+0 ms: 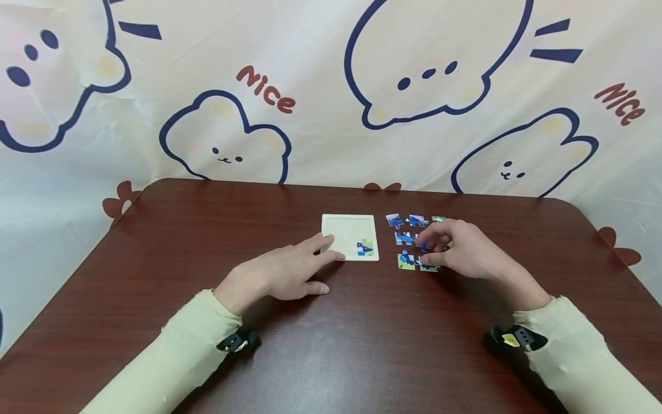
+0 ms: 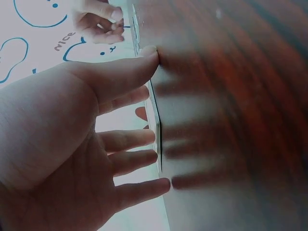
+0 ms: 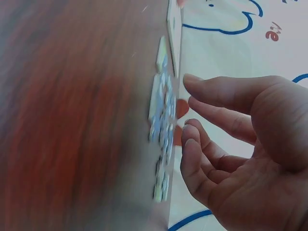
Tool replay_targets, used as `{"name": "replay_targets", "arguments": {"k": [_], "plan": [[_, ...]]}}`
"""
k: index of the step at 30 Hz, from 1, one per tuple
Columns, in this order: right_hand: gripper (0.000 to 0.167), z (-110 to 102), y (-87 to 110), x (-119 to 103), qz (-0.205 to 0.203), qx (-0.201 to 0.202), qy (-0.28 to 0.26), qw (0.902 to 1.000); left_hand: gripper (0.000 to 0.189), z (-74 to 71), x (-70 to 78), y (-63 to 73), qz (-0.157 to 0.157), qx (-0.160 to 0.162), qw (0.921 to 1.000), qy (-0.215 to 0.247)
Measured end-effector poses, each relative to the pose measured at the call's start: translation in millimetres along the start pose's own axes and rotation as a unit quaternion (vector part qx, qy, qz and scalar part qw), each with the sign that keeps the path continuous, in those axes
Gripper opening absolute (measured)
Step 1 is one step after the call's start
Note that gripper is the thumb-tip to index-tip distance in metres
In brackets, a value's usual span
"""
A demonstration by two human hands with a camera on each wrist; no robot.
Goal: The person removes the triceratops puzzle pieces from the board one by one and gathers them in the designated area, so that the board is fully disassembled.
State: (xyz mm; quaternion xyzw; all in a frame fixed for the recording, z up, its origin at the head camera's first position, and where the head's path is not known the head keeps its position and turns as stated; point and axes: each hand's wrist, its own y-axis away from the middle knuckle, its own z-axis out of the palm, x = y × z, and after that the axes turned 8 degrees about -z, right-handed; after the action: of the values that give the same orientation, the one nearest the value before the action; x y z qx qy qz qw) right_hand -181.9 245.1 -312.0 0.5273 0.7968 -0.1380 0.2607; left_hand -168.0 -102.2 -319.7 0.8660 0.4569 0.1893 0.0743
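Observation:
A white square puzzle tray (image 1: 346,227) lies on the table, with a blue and green puzzle piece (image 1: 364,248) in its lower right corner. My left hand (image 1: 281,270) rests at the tray's left side, its fingers extended over the edge; in the left wrist view they look straight. To the tray's right, loose puzzle pieces (image 1: 404,238) lie in rough rows. Over them hovers my right hand (image 1: 470,250), fingers bent and thumb apart. The right wrist view shows no piece between the fingers of the right hand (image 3: 240,139). It partly hides the right-hand pieces.
The dark brown wooden table (image 1: 331,345) extends on all sides of the tray. Behind it hangs a pale curtain (image 1: 320,149) printed with cartoon outlines. Each sleeve has a black strap (image 1: 239,340) at the wrist.

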Motion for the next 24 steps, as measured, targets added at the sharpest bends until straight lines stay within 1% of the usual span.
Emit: {"name": "replay_targets", "arguments": {"k": [3, 6, 10, 16, 20, 24], "plan": [[0.034, 2.6, -7.3, -7.6, -0.005, 0.002, -0.003, 1.0000, 0.063, -0.7, 1.4, -2.0, 0.001, 0.002, 1.0000, -0.003], [0.034, 8.0, -16.2, -14.9, -0.025, 0.001, -0.003, 0.9997, 0.064, -0.9, 3.4, -4.2, 0.003, 0.004, 1.0000, -0.004], [0.034, 18.9, -28.8, -25.0, -0.047, -0.006, -0.012, 0.9988, 0.064, -1.2, 6.0, -6.9, 0.010, 0.004, 0.9999, -0.004], [0.038, 32.4, -46.3, -39.8, -0.064, -0.020, -0.007, 0.9978, 0.065, -0.6, 7.2, -10.6, 0.019, -0.003, 0.9998, -0.002], [0.041, 37.2, -55.4, -46.4, -0.072, -0.040, -0.002, 0.9966, 0.065, -0.8, 7.2, -11.0, 0.018, -0.013, 0.9998, -0.003], [0.042, 40.7, -61.1, -51.9, -0.061, -0.061, 0.010, 0.9962, 0.064, -1.7, 7.0, -11.1, 0.025, -0.014, 0.9996, -0.005]]}}
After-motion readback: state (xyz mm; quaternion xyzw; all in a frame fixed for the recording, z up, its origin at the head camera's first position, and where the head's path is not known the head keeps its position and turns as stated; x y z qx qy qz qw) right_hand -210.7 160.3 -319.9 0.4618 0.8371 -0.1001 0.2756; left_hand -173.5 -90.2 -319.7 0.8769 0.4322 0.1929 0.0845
